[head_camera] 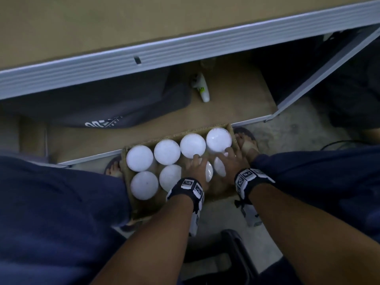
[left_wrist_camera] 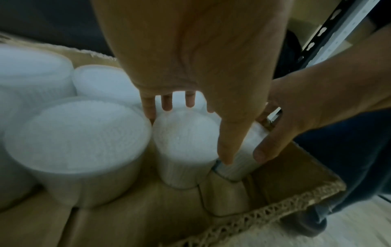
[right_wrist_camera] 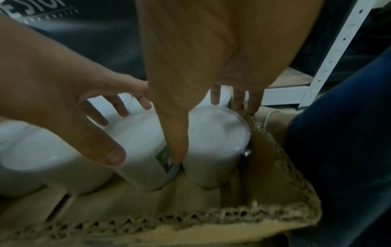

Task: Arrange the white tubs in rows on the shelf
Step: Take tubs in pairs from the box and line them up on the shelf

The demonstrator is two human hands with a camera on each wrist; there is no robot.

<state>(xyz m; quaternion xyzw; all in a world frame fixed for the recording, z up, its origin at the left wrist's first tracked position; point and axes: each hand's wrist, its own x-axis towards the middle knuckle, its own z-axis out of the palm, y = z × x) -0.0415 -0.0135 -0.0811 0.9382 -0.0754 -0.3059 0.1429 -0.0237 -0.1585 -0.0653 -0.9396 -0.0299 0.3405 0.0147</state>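
Observation:
A cardboard box [head_camera: 127, 182] on the floor between my feet holds several white tubs [head_camera: 167, 151] in two rows. Both hands reach into its near right corner. My left hand [head_camera: 195, 167] grips one tub [left_wrist_camera: 186, 142] from above, fingers over its far rim and thumb [left_wrist_camera: 228, 147] down its side. My right hand [head_camera: 228, 161] grips the neighbouring tub [right_wrist_camera: 217, 138] against the box's right wall, thumb [right_wrist_camera: 177, 147] down in the gap between the two tubs. Both tubs stand slightly tilted. The brown shelf board [head_camera: 236, 103] lies just beyond the box.
A dark bag [head_camera: 102, 103] and a white bottle [head_camera: 202, 89] lie on the low shelf. A grey rail [head_camera: 185, 48] fronts the upper shelf board [head_camera: 102, 27], and a white upright [head_camera: 320, 73] bounds the right side. My sandalled foot [head_camera: 246, 142] is beside the box. A black object [head_camera: 236, 254] sits below my arms.

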